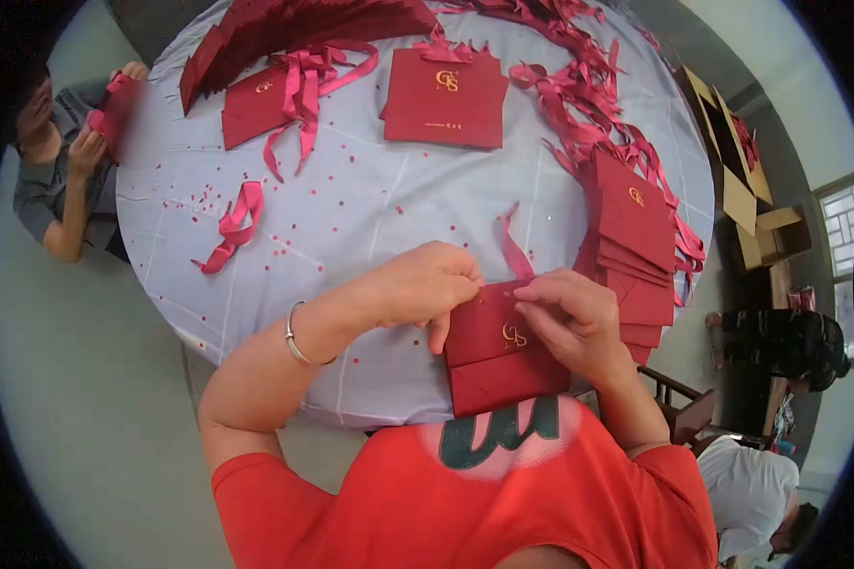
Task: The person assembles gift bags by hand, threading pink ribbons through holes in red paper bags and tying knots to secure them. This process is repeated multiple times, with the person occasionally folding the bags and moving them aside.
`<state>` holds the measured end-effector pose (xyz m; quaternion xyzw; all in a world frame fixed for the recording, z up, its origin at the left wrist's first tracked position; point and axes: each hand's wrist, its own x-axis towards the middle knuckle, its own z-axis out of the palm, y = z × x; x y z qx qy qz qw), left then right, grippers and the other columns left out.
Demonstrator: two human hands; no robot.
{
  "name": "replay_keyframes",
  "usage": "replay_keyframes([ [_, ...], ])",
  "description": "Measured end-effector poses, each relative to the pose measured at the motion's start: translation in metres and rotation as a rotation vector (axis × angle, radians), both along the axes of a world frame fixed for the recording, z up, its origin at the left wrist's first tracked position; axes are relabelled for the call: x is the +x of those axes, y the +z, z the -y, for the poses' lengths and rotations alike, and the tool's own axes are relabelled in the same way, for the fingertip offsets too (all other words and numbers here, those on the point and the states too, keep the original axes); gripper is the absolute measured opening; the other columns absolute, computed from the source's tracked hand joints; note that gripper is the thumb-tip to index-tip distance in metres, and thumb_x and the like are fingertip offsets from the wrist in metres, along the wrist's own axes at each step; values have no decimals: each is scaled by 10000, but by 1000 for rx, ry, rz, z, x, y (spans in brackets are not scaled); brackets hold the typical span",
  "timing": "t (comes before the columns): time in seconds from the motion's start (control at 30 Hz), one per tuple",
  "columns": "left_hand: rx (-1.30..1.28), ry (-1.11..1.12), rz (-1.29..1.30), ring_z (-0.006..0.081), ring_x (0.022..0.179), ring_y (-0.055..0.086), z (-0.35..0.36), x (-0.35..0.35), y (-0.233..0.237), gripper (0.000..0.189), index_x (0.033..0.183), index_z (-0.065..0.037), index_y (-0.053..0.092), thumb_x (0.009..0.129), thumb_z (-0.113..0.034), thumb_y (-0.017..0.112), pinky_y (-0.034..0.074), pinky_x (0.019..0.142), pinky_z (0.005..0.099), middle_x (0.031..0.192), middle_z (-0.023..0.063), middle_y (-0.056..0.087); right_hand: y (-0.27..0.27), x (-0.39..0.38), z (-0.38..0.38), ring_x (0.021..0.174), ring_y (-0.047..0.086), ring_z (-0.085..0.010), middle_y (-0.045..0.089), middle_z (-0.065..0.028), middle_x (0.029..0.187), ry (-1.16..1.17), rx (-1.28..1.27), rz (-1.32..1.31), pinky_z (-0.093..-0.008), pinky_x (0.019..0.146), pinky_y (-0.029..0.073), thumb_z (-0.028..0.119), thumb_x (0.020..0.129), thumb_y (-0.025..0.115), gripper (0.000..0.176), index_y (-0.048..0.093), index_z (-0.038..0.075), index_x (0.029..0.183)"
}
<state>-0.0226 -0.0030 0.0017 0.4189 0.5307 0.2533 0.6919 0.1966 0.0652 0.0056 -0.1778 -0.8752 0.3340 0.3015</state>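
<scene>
A dark red paper bag (489,332) with a gold logo lies at the table's near edge, under both hands. My left hand (432,289), below a silver bracelet, is closed at the bag's upper left corner; whatever its fingers pinch is too small to make out. At the upper right part of the bag is my right hand (579,318), thumb and index finger pinched close together near the edge. A pink ribbon (514,248) extends from behind the bag's top edge onto the cloth.
Stacked red bags (633,223) with ribbons stand right of the hands. More bags (446,100) lie at the table's far side. A loose ribbon (234,228) and small red dots lie on the white cloth. A co-worker (62,166) sits at left; open cartons (773,237) are at right.
</scene>
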Motion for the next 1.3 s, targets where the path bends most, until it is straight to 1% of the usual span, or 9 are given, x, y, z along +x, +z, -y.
replay_keyframes([
  [0.2, 23, -19, -44, 122, 456, 598, 2, 1, 10, 158, 997, -33, 542, 952, -156, 454, 356, 417, 232, 667, 21, 586, -3, -7, 2, 663, 636, -235, 639, -98, 768, 101, 181, -30, -312, 563, 502, -5, 707, 751, 206, 661, 30, 889],
  [0.27, 26, -11, -51, 161, 476, 622, 2, 1, 9, 226, 1045, 29, 543, 913, -108, 420, 409, 444, 281, 728, 62, 597, -6, -9, 3, 660, 635, -244, 637, -101, 778, 120, 221, -34, -321, 553, 505, 6, 706, 751, 209, 655, 23, 890],
  [0.47, 49, -13, -77, 120, 457, 598, 5, 4, 17, 153, 1035, -16, 519, 967, -127, 440, 363, 418, 241, 672, 21, 585, -6, -12, 7, 626, 619, -241, 622, -89, 753, 74, 263, -23, -336, 522, 498, 11, 686, 748, 207, 648, 30, 867],
  [0.77, 130, 4, -113, 143, 468, 612, 11, 10, 16, 136, 994, 6, 520, 967, -77, 416, 407, 445, 267, 687, 49, 585, 18, -23, 17, 562, 583, -297, 553, -124, 684, 76, 330, 256, -386, 506, 492, 53, 746, 627, 92, 542, 41, 712],
  [0.87, 158, 32, -138, 220, 499, 651, 10, 11, 18, 169, 950, 64, 531, 902, -38, 405, 484, 509, 352, 689, 145, 620, 27, -30, 19, 597, 600, -314, 592, -122, 696, 77, 325, 422, -406, 523, 491, 53, 726, 647, 60, 612, 28, 768],
  [1.03, 218, 4, -195, 239, 508, 657, 12, 11, 18, 165, 938, 68, 525, 898, -21, 392, 503, 521, 367, 697, 161, 628, 36, -38, 9, 660, 633, -360, 630, -167, 750, 92, 222, 517, -450, 569, 509, 83, 756, 598, 89, 625, 8, 794],
  [1.13, 119, -8, -166, 175, 502, 632, 12, 12, 18, 121, 992, -13, 513, 964, -55, 403, 412, 434, 276, 742, 71, 603, 37, -37, 13, 713, 658, -378, 659, -190, 809, 108, 153, 604, -466, 605, 527, 104, 773, 555, 154, 640, -6, 839],
  [1.23, 123, -8, -191, 198, 521, 643, 11, 12, 10, 145, 957, 29, 525, 924, -64, 419, 465, 454, 329, 710, 132, 616, 23, -36, 28, 667, 644, -354, 637, -170, 762, 141, 293, 522, -441, 570, 517, 96, 757, 563, 120, 614, 5, 815],
  [1.3, 462, -31, -303, 193, 514, 638, 14, 8, -14, 141, 978, 15, 529, 925, -71, 431, 446, 434, 316, 713, 130, 616, 20, -41, 29, 716, 658, -359, 647, -164, 784, 165, 235, 557, -447, 592, 523, 94, 748, 557, 132, 618, 10, 829],
])
